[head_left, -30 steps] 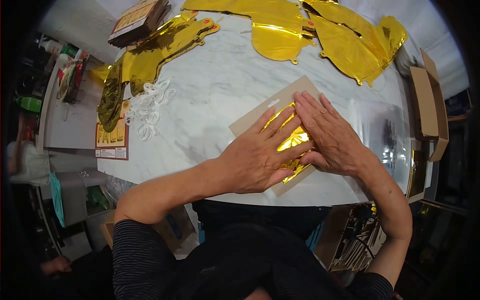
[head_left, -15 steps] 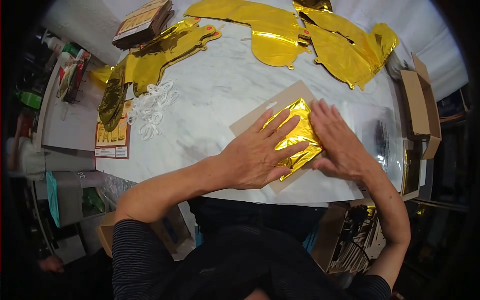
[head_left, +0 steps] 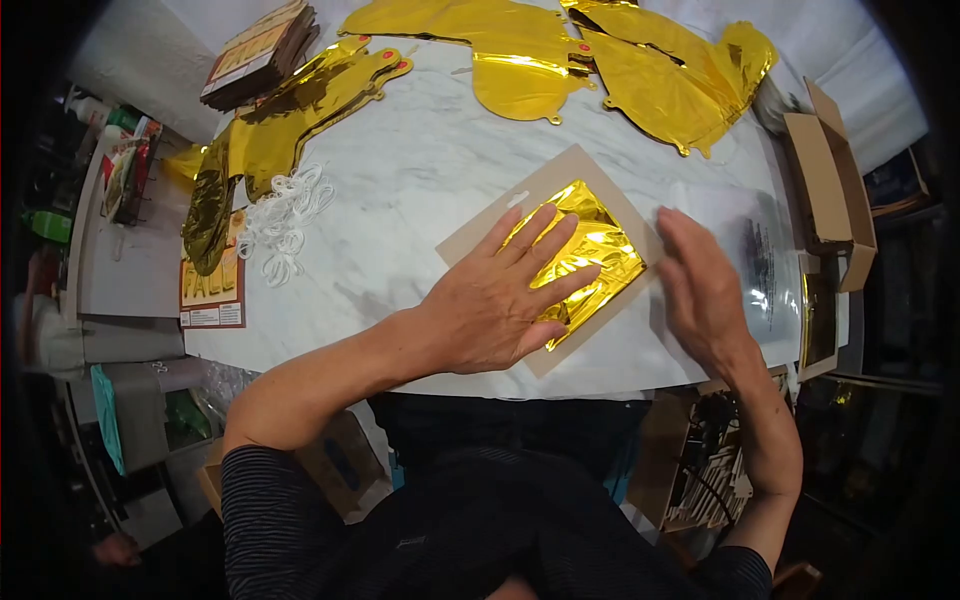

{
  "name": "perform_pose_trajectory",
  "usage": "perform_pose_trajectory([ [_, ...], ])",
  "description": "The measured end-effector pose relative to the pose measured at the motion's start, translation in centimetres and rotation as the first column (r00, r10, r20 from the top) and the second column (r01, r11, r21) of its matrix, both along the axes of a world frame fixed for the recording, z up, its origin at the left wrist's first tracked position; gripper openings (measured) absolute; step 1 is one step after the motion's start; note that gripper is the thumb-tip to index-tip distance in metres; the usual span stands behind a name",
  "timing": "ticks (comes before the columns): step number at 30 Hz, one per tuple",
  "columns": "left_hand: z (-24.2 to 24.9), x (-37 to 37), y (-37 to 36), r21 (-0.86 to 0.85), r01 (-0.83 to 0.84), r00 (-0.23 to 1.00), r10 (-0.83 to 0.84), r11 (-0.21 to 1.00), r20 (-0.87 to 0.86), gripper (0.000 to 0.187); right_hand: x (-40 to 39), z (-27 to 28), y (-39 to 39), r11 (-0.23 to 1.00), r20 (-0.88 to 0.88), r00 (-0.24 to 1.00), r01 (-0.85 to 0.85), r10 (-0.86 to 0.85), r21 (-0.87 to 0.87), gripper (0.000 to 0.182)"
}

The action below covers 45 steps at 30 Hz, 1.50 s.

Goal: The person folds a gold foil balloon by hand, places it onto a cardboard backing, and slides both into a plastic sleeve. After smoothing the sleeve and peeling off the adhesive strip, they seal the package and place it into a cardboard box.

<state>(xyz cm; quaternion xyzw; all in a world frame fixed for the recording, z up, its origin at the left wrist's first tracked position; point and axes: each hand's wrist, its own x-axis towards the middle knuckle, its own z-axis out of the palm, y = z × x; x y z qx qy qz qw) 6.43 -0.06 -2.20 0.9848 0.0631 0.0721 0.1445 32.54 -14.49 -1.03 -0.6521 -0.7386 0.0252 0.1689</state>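
My left hand (head_left: 490,305) lies flat with spread fingers on a folded gold foil balloon (head_left: 606,262). The foil rests on a brown cardboard backing card (head_left: 582,168) that has a hanging slot at one corner. Just right of the card, my right hand (head_left: 703,295) is held on edge, fingers stretched and holding nothing. Beside it lie clear plastic bags (head_left: 765,265). Part of the foil is hidden under my left hand.
Flat gold foil balloons (head_left: 520,85) spread along the table's far side. Left are white string bundles (head_left: 285,215), a stack of printed cards (head_left: 262,55) and a "FALL" card (head_left: 212,292). An open cardboard box (head_left: 825,180) stands right. A person's hand (head_left: 117,548) shows lower left.
My right hand has lifted off the foil's right edge and moved right, beyond the card. My left hand stays on the foil. The whole view has shifted slightly.
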Motion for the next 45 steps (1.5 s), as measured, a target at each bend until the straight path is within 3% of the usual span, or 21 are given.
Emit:
perform_pose_trajectory([
  [2,-0.1,0.0,0.0,0.01,0.003,1.0,-0.003,1.0,-0.006,0.065,-0.5,1.2,-0.2,0.91,-0.324,0.851,0.402,-0.413,-0.104,0.034],
  [3,-0.1,0.0,0.0,0.01,0.01,1.0,-0.01,1.0,-0.004,0.065,-0.9,1.1,0.2,0.896,-0.298,0.863,0.442,-0.409,0.051,0.021],
  [4,-0.2,0.0,-0.1,0.016,0.007,1.0,-0.007,1.0,-0.002,0.065,-1.1,1.2,0.4,0.892,-0.296,0.86,0.45,-0.416,0.053,0.021],
  [6,-0.2,0.1,-0.1,0.024,0.015,1.0,-0.015,1.0,0.003,0.064,-1.1,1.6,0.7,0.865,-0.296,0.812,0.474,-0.502,-0.165,0.022],
  [8,-0.3,0.0,-0.1,0.027,0.001,1.0,0.0,1.0,-0.016,0.065,-0.7,1.8,1.5,0.868,-0.271,0.825,0.477,-0.497,-0.139,0.028],
  [10,-0.4,0.0,-0.1,0.029,0.001,1.0,-0.001,1.0,-0.014,0.065,-0.7,2.7,2.5,0.791,-0.255,0.771,0.467,-0.583,-0.396,0.035],
  [14,-0.8,0.0,0.0,0.041,0.002,0.998,-0.005,0.999,0.057,0.062,-0.8,3.2,3.1,0.793,-0.113,0.829,0.473,-0.548,-0.384,0.04],
  [17,-1.0,-0.1,0.0,0.041,0.001,0.998,-0.003,0.999,0.063,0.061,-0.1,3.0,3.3,0.783,-0.149,0.808,0.479,-0.57,-0.397,0.04],
  [19,-1.1,-0.1,0.0,0.039,-0.003,0.999,0.001,0.999,0.043,0.063,0.5,3.2,3.4,0.714,-0.33,0.696,0.371,-0.637,-0.594,0.042],
  [20,-1.2,-0.1,0.0,0.037,-0.001,1.0,0.0,0.999,0.018,0.064,0.0,3.2,3.3,0.715,-0.328,0.701,0.368,-0.634,-0.595,0.042],
  [22,-1.2,-0.1,0.0,0.036,-0.007,1.0,0.006,0.999,0.012,0.065,-1.9,3.4,2.5,0.787,-0.772,0.167,0.207,-0.613,-0.581,0.047],
  [24,-1.2,-0.2,0.0,0.034,-0.008,1.0,0.008,0.999,0.004,0.065,-2.7,2.6,1.6,0.8,-0.795,0.103,0.141,-0.598,-0.583,0.051],
  [27,-1.4,-0.2,0.0,0.055,0.0,0.999,-0.002,0.998,0.048,0.064,-5.0,2.2,0.9,0.776,-0.784,-0.141,0.122,-0.604,-0.619,0.043],
  [33,-1.6,-0.2,0.0,0.087,-0.006,0.999,0.003,0.996,0.039,0.066,-7.1,1.4,0.5,0.769,-0.78,-0.025,0.151,-0.625,-0.621,0.036],
  [38,-1.1,-0.2,0.0,0.048,-0.012,0.999,0.014,0.999,-0.04,0.079,-7.5,0.5,0.3,0.77,-0.783,0.043,0.221,-0.62,-0.598,0.036],
  [42,-1.1,-0.3,0.0,0.041,-0.008,1.0,0.009,0.999,-0.014,0.081,-8.0,0.2,0.1,0.773,-0.798,0.0,0.251,-0.602,-0.583,0.036],
  [44,-1.1,-0.3,0.0,0.033,-0.012,1.0,0.012,0.999,-0.004,0.083,-8.7,0.5,0.3,0.802,-0.827,-0.145,0.202,-0.543,-0.562,0.036],
  [45,-1.1,-0.3,0.1,0.034,-0.01,1.0,0.01,0.999,-0.003,0.083,-9.0,0.6,0.5,0.803,-0.828,-0.145,0.204,-0.542,-0.561,0.036],
])
